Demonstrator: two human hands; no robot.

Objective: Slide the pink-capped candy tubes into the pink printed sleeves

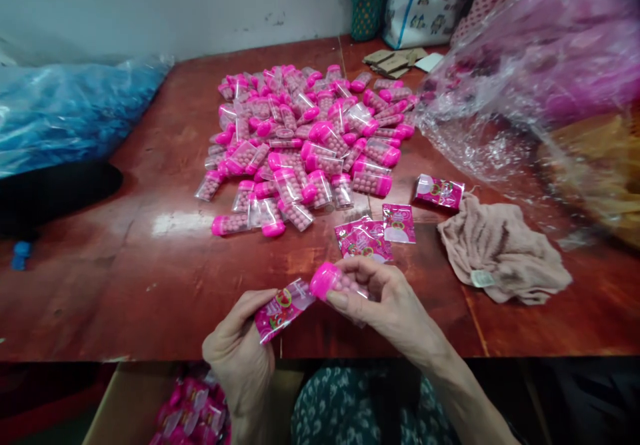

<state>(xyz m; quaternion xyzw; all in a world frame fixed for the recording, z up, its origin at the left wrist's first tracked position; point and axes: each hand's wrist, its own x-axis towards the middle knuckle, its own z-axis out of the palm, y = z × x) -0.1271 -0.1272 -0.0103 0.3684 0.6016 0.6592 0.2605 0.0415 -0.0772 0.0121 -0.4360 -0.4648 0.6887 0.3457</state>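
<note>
My left hand holds a pink printed sleeve label by its lower end, over the table's front edge. My right hand grips a small clear bottle with a pink cap, full of pink candy balls, its cap pointing at the sleeve's open end. The two almost touch. A few loose pink sleeves lie just beyond my right hand. A large pile of the same pink-capped bottles covers the table's middle.
A beige cloth and one sleeved bottle lie at the right. A big clear plastic bag stands at far right, a blue bag at far left. A cardboard box with wrapped bottles sits below the red-brown table.
</note>
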